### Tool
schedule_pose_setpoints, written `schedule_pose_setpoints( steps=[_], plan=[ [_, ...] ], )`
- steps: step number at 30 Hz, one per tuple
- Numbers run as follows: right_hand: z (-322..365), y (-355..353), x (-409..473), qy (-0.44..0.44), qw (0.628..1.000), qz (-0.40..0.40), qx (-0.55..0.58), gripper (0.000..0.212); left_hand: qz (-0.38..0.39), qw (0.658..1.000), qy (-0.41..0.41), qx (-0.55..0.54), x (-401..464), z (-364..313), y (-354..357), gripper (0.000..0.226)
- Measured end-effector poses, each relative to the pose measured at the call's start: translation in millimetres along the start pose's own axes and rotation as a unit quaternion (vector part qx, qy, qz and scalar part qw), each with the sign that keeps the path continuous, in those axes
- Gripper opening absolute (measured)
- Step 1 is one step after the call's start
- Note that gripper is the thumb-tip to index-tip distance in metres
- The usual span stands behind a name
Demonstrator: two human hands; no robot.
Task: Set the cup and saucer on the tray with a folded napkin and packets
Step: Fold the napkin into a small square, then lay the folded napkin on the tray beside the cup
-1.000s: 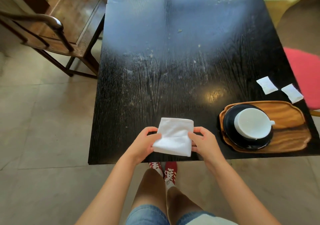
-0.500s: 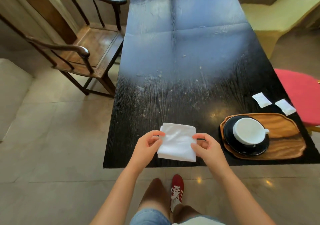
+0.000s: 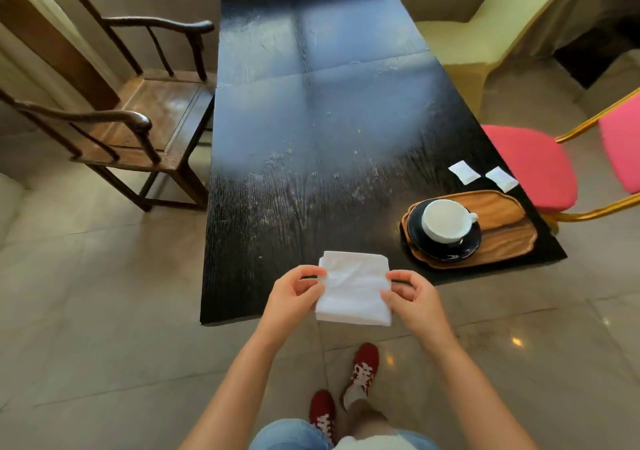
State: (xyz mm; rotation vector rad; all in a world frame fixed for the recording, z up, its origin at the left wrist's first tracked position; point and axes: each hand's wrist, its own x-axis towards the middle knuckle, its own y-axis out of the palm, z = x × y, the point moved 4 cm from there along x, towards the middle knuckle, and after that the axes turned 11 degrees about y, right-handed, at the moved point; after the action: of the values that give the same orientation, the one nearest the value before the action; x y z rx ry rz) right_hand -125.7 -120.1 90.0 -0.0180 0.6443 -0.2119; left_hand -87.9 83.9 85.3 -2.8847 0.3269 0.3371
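A folded white napkin (image 3: 353, 290) hangs over the near edge of the black table (image 3: 311, 158), pinched on both sides. My left hand (image 3: 294, 293) grips its left edge and my right hand (image 3: 412, 297) grips its right edge. To the right, a wooden tray (image 3: 505, 231) lies at the table's near right corner. On its left half stands a white cup (image 3: 445, 221) on a dark saucer (image 3: 450, 252). Two white packets (image 3: 464, 171) (image 3: 501, 179) lie on the table just beyond the tray.
A brown wooden armchair (image 3: 138, 117) stands left of the table. A pink-cushioned chair (image 3: 533, 169) with a gold frame stands close to the right edge by the packets. A pale yellow seat (image 3: 485, 27) is at the far right. Tiled floor lies under me.
The view has pulled back and upward, so the table looks smaller. Both hands still hold the napkin, now slightly nearer the table's front edge, with fingers shifted to pinch its sides.
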Motion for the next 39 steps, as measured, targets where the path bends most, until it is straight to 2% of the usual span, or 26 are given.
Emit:
schedule_pose_setpoints(
  steps=[8, 18, 25, 33, 39],
  plan=[
    [-25.7, -74.4, 2.3, -0.003, 0.998, -0.056, 0.02, 0.025, 0.102, 0.994, -0.008, 0.034, 7.1, -7.3, 72.8, 0.023],
    [-44.7, -240.1, 53.4, 0.044, 0.994, -0.07, -0.077, 0.026, 0.13, 0.989, -0.063, 0.022, 33.1, -21.3, 242.6, 0.04],
    [-32.7, -306.5, 78.3, 0.054, 0.989, -0.052, -0.13, 0.031, 0.087, 0.993, -0.074, 0.022, 49.9, -36.0, 307.8, 0.044],
    [-8.3, -324.3, 125.9, 0.048, 0.982, -0.062, -0.172, 0.033, 0.039, 0.996, -0.026, 0.072, 92.3, -44.3, 333.4, 0.046],
    [12.7, -327.9, 164.1, 0.054, 0.972, -0.074, -0.216, 0.031, 0.009, 0.996, -0.031, 0.086, 130.7, -40.6, 342.8, 0.044]
  ],
)
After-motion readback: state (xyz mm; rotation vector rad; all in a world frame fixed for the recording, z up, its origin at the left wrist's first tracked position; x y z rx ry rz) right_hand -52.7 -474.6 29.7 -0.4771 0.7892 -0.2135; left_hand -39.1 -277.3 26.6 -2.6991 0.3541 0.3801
